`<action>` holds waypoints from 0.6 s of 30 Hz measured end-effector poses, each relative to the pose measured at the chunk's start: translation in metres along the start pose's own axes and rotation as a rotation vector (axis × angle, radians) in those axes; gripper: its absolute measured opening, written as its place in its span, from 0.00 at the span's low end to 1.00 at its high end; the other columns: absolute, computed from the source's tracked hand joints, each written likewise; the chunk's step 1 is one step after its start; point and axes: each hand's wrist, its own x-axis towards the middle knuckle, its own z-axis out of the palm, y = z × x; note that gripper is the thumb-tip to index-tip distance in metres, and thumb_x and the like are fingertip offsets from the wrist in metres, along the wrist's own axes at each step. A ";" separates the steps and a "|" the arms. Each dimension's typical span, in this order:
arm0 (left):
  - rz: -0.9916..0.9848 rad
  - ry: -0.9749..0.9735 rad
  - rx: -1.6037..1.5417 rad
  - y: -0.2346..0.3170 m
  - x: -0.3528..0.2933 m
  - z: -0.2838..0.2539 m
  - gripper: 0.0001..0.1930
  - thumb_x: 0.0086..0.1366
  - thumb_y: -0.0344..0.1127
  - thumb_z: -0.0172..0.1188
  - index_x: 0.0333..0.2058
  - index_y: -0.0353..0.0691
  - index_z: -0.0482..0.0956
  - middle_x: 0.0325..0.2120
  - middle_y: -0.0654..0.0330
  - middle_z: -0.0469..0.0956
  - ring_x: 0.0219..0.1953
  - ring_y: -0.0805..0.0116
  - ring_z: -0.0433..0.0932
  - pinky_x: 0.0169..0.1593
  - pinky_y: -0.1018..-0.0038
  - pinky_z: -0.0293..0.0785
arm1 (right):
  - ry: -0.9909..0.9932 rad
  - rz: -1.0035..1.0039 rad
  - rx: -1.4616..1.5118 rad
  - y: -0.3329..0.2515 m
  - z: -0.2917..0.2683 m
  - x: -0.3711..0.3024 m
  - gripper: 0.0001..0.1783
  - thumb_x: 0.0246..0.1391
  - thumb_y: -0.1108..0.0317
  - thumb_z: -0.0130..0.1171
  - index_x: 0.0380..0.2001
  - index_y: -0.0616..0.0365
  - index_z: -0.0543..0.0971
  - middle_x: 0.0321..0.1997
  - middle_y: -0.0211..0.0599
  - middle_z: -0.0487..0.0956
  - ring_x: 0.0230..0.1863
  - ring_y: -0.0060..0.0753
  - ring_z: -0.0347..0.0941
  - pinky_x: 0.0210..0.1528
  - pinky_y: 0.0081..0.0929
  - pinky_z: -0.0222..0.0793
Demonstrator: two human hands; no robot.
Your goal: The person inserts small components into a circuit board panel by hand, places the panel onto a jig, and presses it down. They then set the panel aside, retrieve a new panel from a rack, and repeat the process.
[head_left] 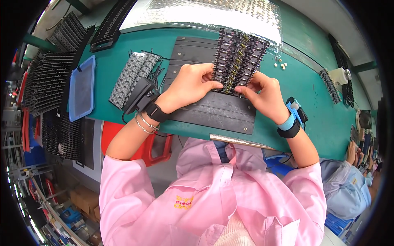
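Where the head view looks down, the left hand pinches the near left corner of a dark spiky panel between thumb and fingers, and the right hand holds its near right corner likewise. The panel extends over a black board on the green tabletop. Grey strips and a blue tray lie to its left; small pale pieces lie to its right.

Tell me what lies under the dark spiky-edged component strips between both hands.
Under the dark spiky-edged component strips, a flat black rectangular board shows at their left and near side. What they directly cover cannot be seen.
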 end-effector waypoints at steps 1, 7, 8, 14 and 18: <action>-0.001 0.000 0.000 -0.002 0.000 -0.001 0.10 0.46 0.30 0.64 0.29 0.33 0.76 0.21 0.57 0.77 0.21 0.77 0.74 0.27 0.80 0.71 | 0.008 -0.001 0.006 -0.001 0.000 0.000 0.09 0.40 0.73 0.62 0.27 0.64 0.74 0.19 0.31 0.76 0.19 0.14 0.69 0.22 0.14 0.64; 0.118 -0.090 0.159 -0.008 -0.002 -0.003 0.11 0.45 0.30 0.63 0.28 0.32 0.75 0.20 0.55 0.75 0.22 0.69 0.74 0.28 0.75 0.71 | 0.005 -0.067 -0.095 0.003 0.000 -0.007 0.10 0.38 0.74 0.62 0.27 0.64 0.74 0.19 0.33 0.76 0.19 0.17 0.70 0.24 0.16 0.66; 0.149 -0.097 0.211 -0.008 -0.003 -0.004 0.11 0.44 0.29 0.63 0.28 0.33 0.75 0.20 0.55 0.75 0.22 0.67 0.74 0.28 0.74 0.71 | 0.009 -0.074 -0.106 0.004 0.001 -0.008 0.10 0.37 0.76 0.62 0.26 0.64 0.74 0.19 0.34 0.76 0.20 0.20 0.71 0.24 0.17 0.67; 0.548 -0.016 0.320 -0.017 -0.024 0.005 0.09 0.40 0.25 0.59 0.25 0.34 0.74 0.22 0.57 0.74 0.27 0.64 0.74 0.29 0.71 0.71 | -0.015 -0.526 -0.257 0.011 0.010 -0.030 0.12 0.30 0.82 0.59 0.25 0.64 0.74 0.24 0.38 0.75 0.26 0.32 0.73 0.29 0.23 0.70; 0.697 0.078 0.458 -0.015 -0.034 0.015 0.09 0.37 0.24 0.58 0.23 0.36 0.73 0.23 0.58 0.74 0.29 0.64 0.74 0.29 0.71 0.71 | 0.050 -0.638 -0.343 0.012 0.018 -0.037 0.13 0.26 0.83 0.56 0.24 0.65 0.74 0.27 0.39 0.75 0.30 0.37 0.72 0.32 0.27 0.71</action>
